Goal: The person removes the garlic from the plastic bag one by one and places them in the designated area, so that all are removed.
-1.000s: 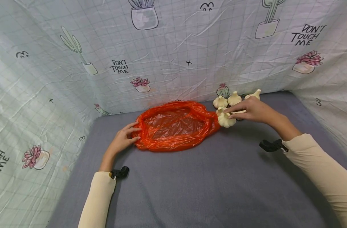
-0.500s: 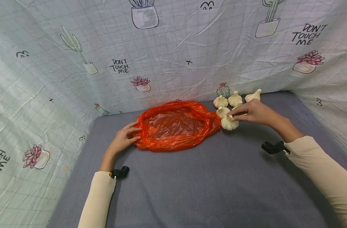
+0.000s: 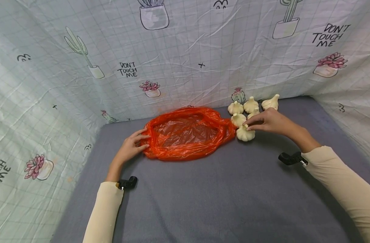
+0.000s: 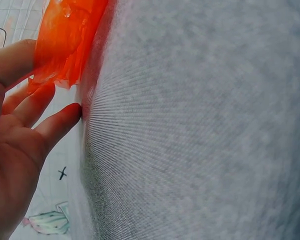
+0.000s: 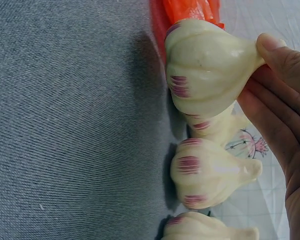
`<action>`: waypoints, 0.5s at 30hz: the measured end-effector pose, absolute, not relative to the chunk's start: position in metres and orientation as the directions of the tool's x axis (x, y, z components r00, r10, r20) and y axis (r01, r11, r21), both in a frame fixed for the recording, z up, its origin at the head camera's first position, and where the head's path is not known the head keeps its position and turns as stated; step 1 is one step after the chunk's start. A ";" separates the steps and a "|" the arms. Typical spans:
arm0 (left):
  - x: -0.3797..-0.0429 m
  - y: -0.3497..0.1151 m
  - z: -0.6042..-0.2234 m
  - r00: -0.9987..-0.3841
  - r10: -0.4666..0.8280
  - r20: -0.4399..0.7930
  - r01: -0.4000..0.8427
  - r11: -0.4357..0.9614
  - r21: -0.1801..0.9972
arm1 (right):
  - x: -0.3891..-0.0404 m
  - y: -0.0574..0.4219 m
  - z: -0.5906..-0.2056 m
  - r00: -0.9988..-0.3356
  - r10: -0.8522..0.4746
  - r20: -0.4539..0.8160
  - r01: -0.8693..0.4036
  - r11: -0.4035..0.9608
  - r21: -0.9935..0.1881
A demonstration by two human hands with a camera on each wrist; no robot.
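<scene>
My right hand point(image 3: 273, 123) pinches a garlic bulb point(image 3: 245, 134) by its stem, thumb against fingertips. Pale with purple streaks, the bulb stands close over the table, stem up, just off the right end of an orange plastic bag point(image 3: 185, 156). Behind it another garlic bulb point(image 3: 238, 119) sits near the bag's twisted end; further garlic bulbs point(image 5: 210, 172) show in the right wrist view. The bag lies with its wide mouth spread open. At its left end my left hand point(image 3: 128, 148) rests with relaxed, spread fingers point(image 4: 60, 125) touching the orange film point(image 4: 70, 45).
A grey cloth point(image 3: 191, 199) covers the table. Along its back edge stand more bulbs, the farthest right one point(image 3: 270, 102) a little apart. A printed fabric curtain point(image 3: 178, 67) rises behind and at both sides.
My right hand has shifted the pinched garlic bulb slightly right and toward me, away from the bag's right end and the bulb behind. The left hand and the bag look unchanged.
</scene>
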State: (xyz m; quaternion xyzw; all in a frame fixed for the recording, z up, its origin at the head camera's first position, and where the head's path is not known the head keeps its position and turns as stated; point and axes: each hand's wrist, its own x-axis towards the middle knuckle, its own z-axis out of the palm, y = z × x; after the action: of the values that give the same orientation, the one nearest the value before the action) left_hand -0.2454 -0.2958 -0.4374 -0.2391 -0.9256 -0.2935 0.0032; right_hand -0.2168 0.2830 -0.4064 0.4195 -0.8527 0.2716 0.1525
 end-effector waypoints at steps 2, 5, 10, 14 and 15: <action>-0.246 -0.297 -0.437 -0.888 0.436 0.147 0.440 0.712 0.547 | -0.218 0.282 -0.408 -0.608 -0.632 0.481 -0.794 0.500 -0.346; -0.247 -0.297 -0.436 -0.892 0.428 0.147 0.433 0.715 0.548 | -0.219 0.281 -0.409 -0.610 -0.630 0.481 -0.792 0.496 -0.355; -0.247 -0.298 -0.434 -0.899 0.415 0.136 0.418 0.726 0.546 | -0.222 0.279 -0.413 -0.610 -0.624 0.488 -0.792 0.496 -0.356; -0.246 -0.297 -0.435 -0.903 0.411 0.128 0.410 0.733 0.543 | -0.223 0.278 -0.417 -0.609 -0.616 0.500 -0.793 0.497 -0.353; -0.246 -0.297 -0.435 -0.903 0.412 0.126 0.410 0.733 0.543 | -0.223 0.278 -0.419 -0.611 -0.612 0.502 -0.790 0.500 -0.353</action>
State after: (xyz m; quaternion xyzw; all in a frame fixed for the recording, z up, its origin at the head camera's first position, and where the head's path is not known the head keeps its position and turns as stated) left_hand -0.2461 -0.2968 -0.4355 -0.2206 -0.9308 -0.2916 -0.0015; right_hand -0.2227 0.2781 -0.4186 0.4116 -0.8516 0.2836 0.1578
